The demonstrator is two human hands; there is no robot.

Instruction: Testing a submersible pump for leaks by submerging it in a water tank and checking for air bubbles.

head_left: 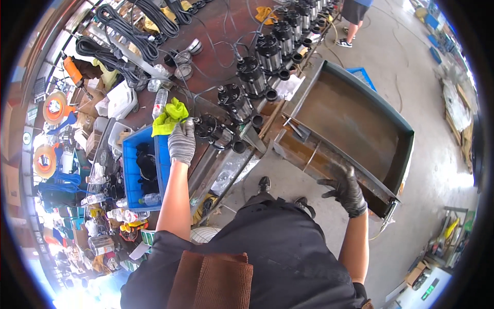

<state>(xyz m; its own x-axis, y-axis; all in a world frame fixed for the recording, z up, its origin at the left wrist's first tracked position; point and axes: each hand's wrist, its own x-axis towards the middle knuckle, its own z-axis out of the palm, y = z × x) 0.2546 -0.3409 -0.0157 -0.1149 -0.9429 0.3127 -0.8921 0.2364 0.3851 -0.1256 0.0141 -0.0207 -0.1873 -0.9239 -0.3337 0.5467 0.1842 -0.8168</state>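
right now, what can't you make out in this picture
All in the head view:
- left hand: its palm side is turned away, so any grip on the yellow-green cloth is unclear
- person in dark shorts: upper body cut off by the upper edge
- dark things in the blue bin: too dark and jumbled

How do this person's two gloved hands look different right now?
Colour: the left hand's glove looks light grey, while the right hand's is much darker.
Pose: the left hand's fingers lie close together; the right hand's are spread.
Nearby things: the left hand has a yellow-green cloth at its fingertips, while the right hand looks empty, near a big metal tray.
Both wear gloves, with bare forearms behind.
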